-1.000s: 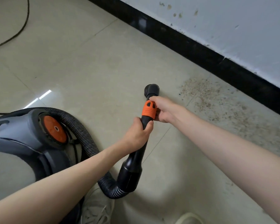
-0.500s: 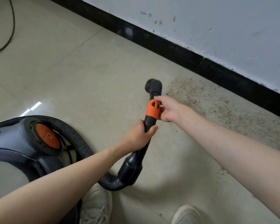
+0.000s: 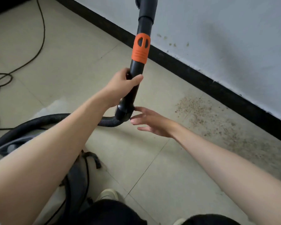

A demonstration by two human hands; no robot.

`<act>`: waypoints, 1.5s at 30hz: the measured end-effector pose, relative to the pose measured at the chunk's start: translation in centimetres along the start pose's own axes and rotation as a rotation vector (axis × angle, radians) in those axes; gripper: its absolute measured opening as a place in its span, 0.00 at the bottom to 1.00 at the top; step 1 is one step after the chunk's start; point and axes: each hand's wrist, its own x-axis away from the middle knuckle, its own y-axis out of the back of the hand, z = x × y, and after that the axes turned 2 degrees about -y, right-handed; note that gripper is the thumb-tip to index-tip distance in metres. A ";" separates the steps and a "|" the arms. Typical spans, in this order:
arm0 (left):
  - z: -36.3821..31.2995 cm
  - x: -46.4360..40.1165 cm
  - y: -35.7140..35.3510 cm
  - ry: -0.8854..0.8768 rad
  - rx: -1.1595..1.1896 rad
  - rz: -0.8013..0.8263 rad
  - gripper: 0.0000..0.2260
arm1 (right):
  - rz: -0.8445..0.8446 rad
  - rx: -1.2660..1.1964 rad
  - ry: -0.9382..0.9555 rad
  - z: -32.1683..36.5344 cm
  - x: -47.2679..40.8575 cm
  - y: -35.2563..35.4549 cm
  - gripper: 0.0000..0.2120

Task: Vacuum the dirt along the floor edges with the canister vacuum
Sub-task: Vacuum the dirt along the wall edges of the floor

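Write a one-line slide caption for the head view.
Left hand grips the raised vacuum wand; open right hand nears the hose cuff, dirt along the baseboard.

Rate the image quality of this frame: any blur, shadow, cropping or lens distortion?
Head view: soft even light; a diffuse dark shadow on the wall; wide-angle stretch enlarges both forearms at the bottom edge; the wand tip is cropped at the top; the dirt looks slightly soft; left hand and right hand are fairly sharp.
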 end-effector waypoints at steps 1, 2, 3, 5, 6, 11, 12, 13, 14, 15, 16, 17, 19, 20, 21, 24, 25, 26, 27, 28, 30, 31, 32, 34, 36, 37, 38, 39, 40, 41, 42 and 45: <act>-1.5 -0.3 1.0 -0.002 0.025 -0.003 0.10 | -0.046 0.097 0.060 1.2 0.0 -0.7 0.26; -3.3 -0.5 2.1 -0.002 0.053 -0.009 0.10 | -0.115 0.160 0.130 3.0 0.1 -1.4 0.26; -4.7 -0.7 2.9 -0.005 0.080 -0.015 0.10 | -0.183 0.174 0.192 4.5 0.2 -2.0 0.25; -7.6 -0.6 4.6 0.002 0.137 -0.042 0.09 | -0.256 0.149 0.254 7.8 0.5 -2.9 0.21; -9.0 -0.3 5.6 0.009 0.163 -0.057 0.08 | -0.268 0.166 0.270 9.4 0.7 -3.3 0.20; -16.6 2.0 12.2 0.016 0.261 -0.128 0.02 | -0.263 0.272 0.319 18.2 3.2 -6.3 0.15; -17.6 2.4 13.0 0.013 0.278 -0.140 0.03 | -0.272 0.256 0.330 19.4 3.7 -6.9 0.14; -18.9 2.7 14.2 0.010 0.299 -0.163 0.05 | -0.276 0.243 0.346 21.1 4.2 -7.6 0.13; -20.4 3.3 15.8 0.011 0.310 -0.192 0.07 | -0.271 0.244 0.359 23.1 4.9 -8.6 0.12; -21.8 4.0 17.2 0.013 0.321 -0.213 0.08 | -0.257 0.246 0.369 25.0 5.6 -9.6 0.12; -23.1 4.7 18.7 0.017 0.328 -0.231 0.09 | -0.235 0.245 0.381 26.9 6.5 -10.7 0.11; -24.3 5.5 20.2 0.020 0.323 -0.252 0.10 | -0.210 0.247 0.392 28.7 7.3 -11.8 0.12; -26.2 7.1 23.0 0.033 0.298 -0.291 0.11 | -0.164 0.252 0.389 31.9 9.0 -14.1 0.13; -27.0 7.8 24.4 0.043 0.280 -0.306 0.12 | -0.145 0.252 0.382 33.2 9.7 -15.2 0.13; -27.7 8.6 25.8 0.054 0.262 -0.315 0.13 | -0.128 0.248 0.375 34.4 10.4 -16.3 0.13; -29.2 10.7 29.8 0.088 0.197 -0.287 0.14 | -0.086 0.225 0.350 37.5 11.8 -19.5 0.13; -29.5 11.4 31.0 0.102 0.181 -0.272 0.14 | -0.071 0.215 0.339 38.5 12.2 -20.5 0.14; -29.8 12.1 32.2 0.112 0.170 -0.271 0.13 | -0.054 0.208 0.328 39.5 12.5 -21.5 0.14; -30.1 12.7 33.2 0.117 0.157 -0.287 0.13 | -0.037 0.205 0.321 40.5 12.7 -22.5 0.14; -30.5 13.1 34.4 0.116 0.142 -0.319 0.12 | -0.022 0.209 0.316 41.5 12.9 -23.5 0.13; -31.4 13.9 36.5 0.113 0.131 -0.402 0.10 | -0.005 0.218 0.317 43.4 13.3 -25.5 0.10; -31.8 14.2 37.6 0.113 0.144 -0.440 0.09 | -0.006 0.219 0.322 44.4 13.4 -26.5 0.09; -32.3 14.6 38.7 0.113 0.167 -0.475 0.08 | -0.012 0.222 0.327 45.3 13.4 -27.4 0.08; -33.1 15.5 41.0 0.107 0.219 -0.541 0.05 | -0.015 0.235 0.339 47.1 13.6 -29.4 0.10; -33.8 16.8 43.4 0.098 0.249 -0.603 0.03 | 0.014 0.255 0.344 48.8 13.7 -31.6 0.10; -34.1 17.6 44.7 0.094 0.252 -0.631 0.03 | 0.039 0.270 0.350 49.6 13.8 -32.8 0.10; -34.3 18.4 46.0 0.089 0.254 -0.655 0.03 | 0.064 0.287 0.361 50.5 13.9 -34.1 0.09; -34.6 19.2 47.3 0.084 0.255 -0.678 0.04 | 0.090 0.303 0.378 51.4 14.0 -35.4 0.09; -35.0 20.1 48.6 0.080 0.254 -0.702 0.04 | 0.118 0.315 0.397 52.2 14.2 -36.7 0.08; -35.2 21.1 49.8 0.080 0.251 -0.729 0.05 | 0.146 0.326 0.414 52.9 14.4 -38.1 0.08; -35.5 22.2 50.9 0.080 0.247 -0.757 0.06 | 0.174 0.334 0.424 53.4 14.7 -39.5 0.07; -36.3 25.6 54.1 0.072 0.238 -0.845 0.04 | 0.258 0.324 0.439 54.7 15.6 -43.9 0.09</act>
